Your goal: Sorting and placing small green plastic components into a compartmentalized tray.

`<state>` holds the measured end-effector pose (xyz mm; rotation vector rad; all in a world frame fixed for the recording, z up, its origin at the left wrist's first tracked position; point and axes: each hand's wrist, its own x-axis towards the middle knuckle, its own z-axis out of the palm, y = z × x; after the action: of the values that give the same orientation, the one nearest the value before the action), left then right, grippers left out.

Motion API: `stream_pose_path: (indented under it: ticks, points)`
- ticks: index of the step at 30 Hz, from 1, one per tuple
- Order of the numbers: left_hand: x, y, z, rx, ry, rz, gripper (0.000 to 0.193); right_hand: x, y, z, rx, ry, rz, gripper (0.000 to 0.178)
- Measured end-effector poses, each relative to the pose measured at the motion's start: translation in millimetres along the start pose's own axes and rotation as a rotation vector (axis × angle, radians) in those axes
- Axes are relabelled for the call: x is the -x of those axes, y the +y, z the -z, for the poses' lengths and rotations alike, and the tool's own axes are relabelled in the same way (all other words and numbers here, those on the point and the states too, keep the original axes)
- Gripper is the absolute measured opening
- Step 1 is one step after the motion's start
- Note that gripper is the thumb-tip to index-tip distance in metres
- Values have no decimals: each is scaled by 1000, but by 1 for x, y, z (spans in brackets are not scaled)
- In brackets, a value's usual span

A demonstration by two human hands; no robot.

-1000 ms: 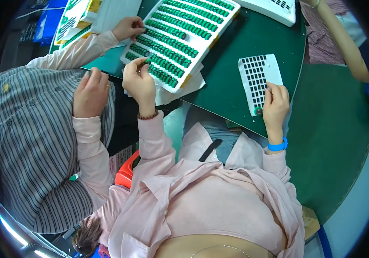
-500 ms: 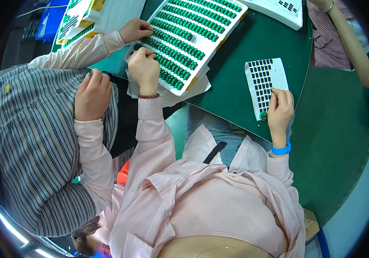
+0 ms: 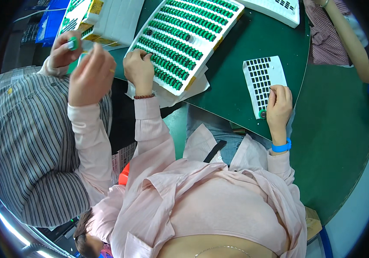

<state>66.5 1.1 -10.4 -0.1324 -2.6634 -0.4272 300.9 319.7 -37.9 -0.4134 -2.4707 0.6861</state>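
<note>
My left hand (image 3: 139, 69) lies on the near rows of a white tray (image 3: 219, 41) filled with rows of small green parts (image 3: 180, 43). Its fingers are curled over one row, and what they pinch is hidden. My right hand (image 3: 279, 103) presses its fingertips on the right edge of a white sheet of black squares (image 3: 259, 75) lying on the green table (image 3: 335, 129). A small green ring part (image 3: 262, 114) sits against that hand's thumb at the sheet's lower edge.
A person in a striped top (image 3: 29, 146) sits close on my left. One of their hands (image 3: 64, 43) holds a green part, the other (image 3: 90, 75) is raised beside my left arm. White boxes (image 3: 115, 19) and another tray (image 3: 279, 8) lie at the back. A second person's arm (image 3: 348, 43) reaches in at the right.
My left hand has stayed at the tray's near edge and my right hand on the sheet. The neighbour's hands have lifted off the tray, one now holding a green part.
</note>
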Motion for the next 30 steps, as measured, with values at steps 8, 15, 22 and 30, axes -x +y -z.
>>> stream_pose_path:
  ticks: [8,15,22,30]
  points:
    - [-16,2,13,36,210,-20,15,4,1,6,-39,30,-78,8]
    - [99,98,45,1515,-421,365,4,8,-39,31,-480,-123,-305,3]
    - [162,149,45,1619,-806,677,13,21,-71,24,-1044,-481,-544,7]
    - [172,156,46,1567,-777,659,10,26,-65,16,-1025,-439,-613,9]
